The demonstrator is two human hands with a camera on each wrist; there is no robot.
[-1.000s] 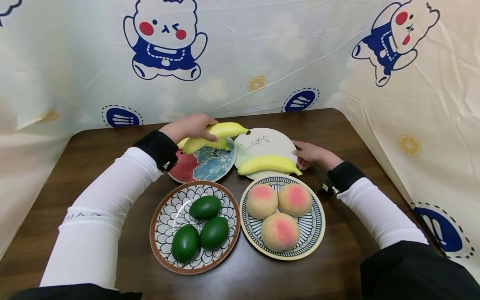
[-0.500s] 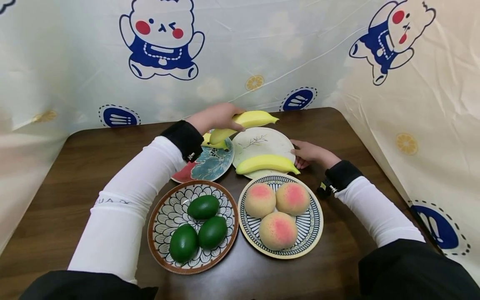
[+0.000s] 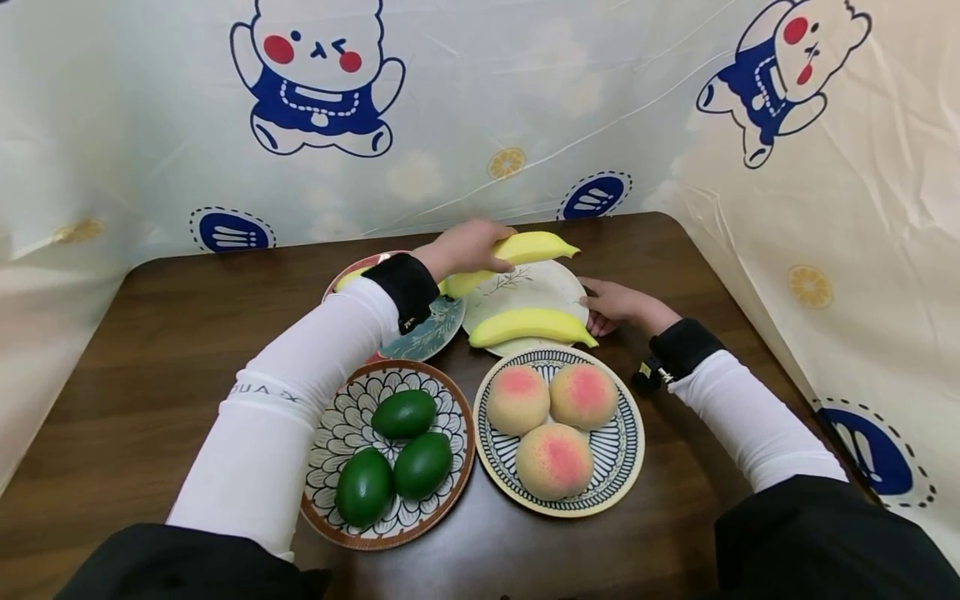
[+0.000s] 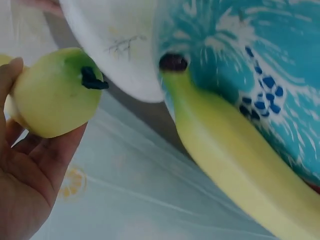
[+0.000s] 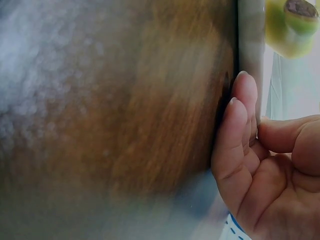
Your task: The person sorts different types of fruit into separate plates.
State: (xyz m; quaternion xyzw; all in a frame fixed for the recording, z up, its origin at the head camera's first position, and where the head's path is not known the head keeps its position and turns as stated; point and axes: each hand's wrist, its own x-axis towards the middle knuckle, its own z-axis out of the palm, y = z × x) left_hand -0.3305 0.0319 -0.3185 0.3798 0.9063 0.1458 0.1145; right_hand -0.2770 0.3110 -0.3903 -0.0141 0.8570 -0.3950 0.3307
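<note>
In the head view, my left hand [image 3: 472, 248] grips a yellow banana [image 3: 536, 244] from above, over the back of a white plate [image 3: 555, 287] with a twig pattern. The left wrist view shows the dark-tipped end of this held banana [image 4: 55, 95]. A second banana [image 3: 532, 327] lies along the front of the white plate. My right hand [image 3: 618, 306] pinches that plate's right rim, thumb on one face and fingers against the other in the right wrist view. Another banana [image 4: 235, 155] rests on the blue and red floral plate [image 3: 435, 329], partly hidden by my left arm.
Nearer to me, a brown-rimmed plate [image 3: 463, 467] bears three green avocado-like fruits [image 3: 403, 414]. Beside it, a blue-patterned plate [image 3: 622, 450] carries three peaches [image 3: 555, 461]. The brown wooden table [image 3: 187, 333] ends at a printed cloth [image 3: 450, 100] behind.
My left hand has lifted the banana off the floral plate and carried it right, lowering it over the white plate. My right hand stays at the white plate's rim.
</note>
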